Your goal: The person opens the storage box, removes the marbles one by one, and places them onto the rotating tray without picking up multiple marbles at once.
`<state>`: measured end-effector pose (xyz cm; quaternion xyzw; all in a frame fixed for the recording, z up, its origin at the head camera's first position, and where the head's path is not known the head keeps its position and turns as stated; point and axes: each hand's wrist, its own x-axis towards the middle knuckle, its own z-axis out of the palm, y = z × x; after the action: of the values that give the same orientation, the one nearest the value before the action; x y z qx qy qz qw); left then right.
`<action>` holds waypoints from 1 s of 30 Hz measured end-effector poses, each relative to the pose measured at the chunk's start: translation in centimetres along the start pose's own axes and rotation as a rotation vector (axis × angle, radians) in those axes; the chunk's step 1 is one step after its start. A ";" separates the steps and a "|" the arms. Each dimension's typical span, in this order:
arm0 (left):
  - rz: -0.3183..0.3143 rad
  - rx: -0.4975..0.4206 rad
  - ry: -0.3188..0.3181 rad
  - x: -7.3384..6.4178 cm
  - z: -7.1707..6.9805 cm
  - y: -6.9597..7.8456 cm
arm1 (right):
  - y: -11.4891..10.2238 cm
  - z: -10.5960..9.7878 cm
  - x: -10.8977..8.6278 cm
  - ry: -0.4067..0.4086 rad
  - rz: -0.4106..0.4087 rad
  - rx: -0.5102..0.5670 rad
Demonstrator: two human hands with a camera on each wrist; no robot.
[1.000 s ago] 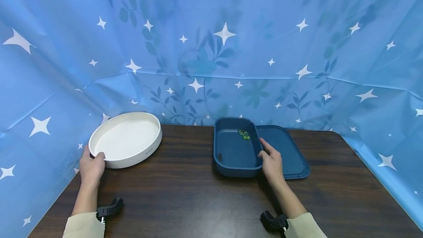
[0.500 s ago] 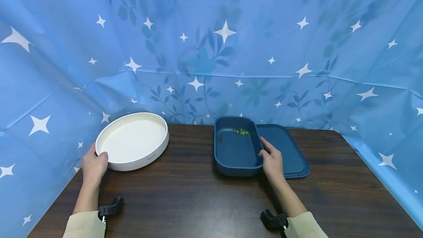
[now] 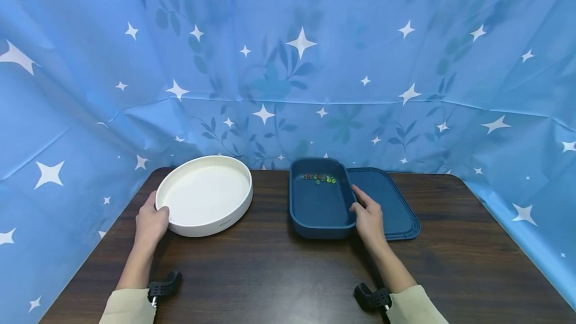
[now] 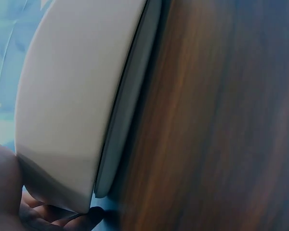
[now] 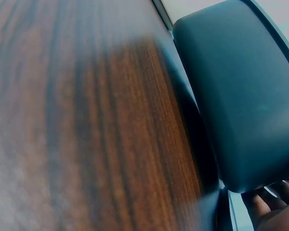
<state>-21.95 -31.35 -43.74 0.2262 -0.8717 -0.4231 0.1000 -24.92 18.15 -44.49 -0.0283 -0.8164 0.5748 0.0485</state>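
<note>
A round white tray (image 3: pixel 204 191) is at the left of the table in the head view. My left hand (image 3: pixel 152 220) grips its near-left edge, thumb over the rim; the left wrist view shows fingers reaching under the tray's side wall (image 4: pixel 72 96). Right of centre is a dark blue rectangular box (image 3: pixel 321 209), open at the top. Small red and green glass beads or marbles (image 3: pixel 319 179) lie at its far end. My right hand (image 3: pixel 369 216) holds the box's right wall, thumb at the rim. Some fingers are hidden behind the wall.
A flat blue lid (image 3: pixel 387 204) lies on the dark wood table (image 3: pixel 270 274), right of the box and partly behind it. Behind the table hangs a blue curtain (image 3: pixel 288 64) with white stars. Black wrist mounts (image 3: pixel 164 284) sit on both forearms.
The left hand has brought the white tray rightward, closer to the box. Inside the box the small pieces have shifted and gathered at the far end. The right hand keeps its hold.
</note>
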 end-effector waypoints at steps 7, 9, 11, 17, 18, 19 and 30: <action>0.036 -0.013 -0.022 -0.6 1.7 1.1 | -0.1 0.0 0.0 -0.003 0.001 0.007; 0.042 -0.038 -0.014 -0.9 2.2 1.3 | -0.1 0.0 0.0 -0.004 0.001 0.011; 0.050 -0.058 -0.008 -1.1 2.5 1.5 | -0.1 0.0 0.0 -0.006 0.003 0.014; 0.070 -0.083 -0.001 -1.5 3.4 1.9 | -0.1 -0.1 -0.1 -0.001 0.008 0.009; 0.073 -0.081 0.000 -1.5 3.6 2.0 | -0.1 0.0 -0.1 0.002 0.008 0.007; 0.076 -0.080 0.001 -1.6 3.7 2.0 | -0.1 0.0 -0.1 0.004 0.009 0.004; 0.094 -0.076 -0.012 -2.3 4.5 3.0 | 0.2 0.1 -0.1 0.000 0.006 -0.013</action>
<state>-22.53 -25.53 -44.18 0.1782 -0.8652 -0.4522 0.1229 -24.86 18.12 -44.68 -0.0309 -0.8201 0.5695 0.0467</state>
